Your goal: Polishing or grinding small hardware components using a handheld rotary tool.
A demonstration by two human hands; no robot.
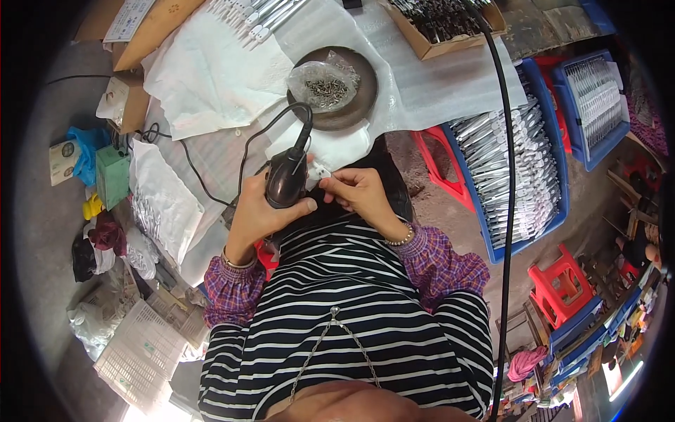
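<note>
A person seen from above works at a table [214, 162] spread with white sheets [214, 81]. The left hand [252, 212] wraps around a dark, corded power tool [283, 184]; the right hand [362, 197] pinches a small white piece [320, 173] between thumb and fingers, just beside the tool, above the lap. Beyond, a round brown tray [368, 105] bears a clear bag [308, 83] of small metal parts. A cardboard box [430, 48] of dark pieces sits at the far edge. To the right, a blue crate [486, 232] is filled with silver-and-white pieces, near a red stool [562, 288] on the grey floor [517, 290].
</note>
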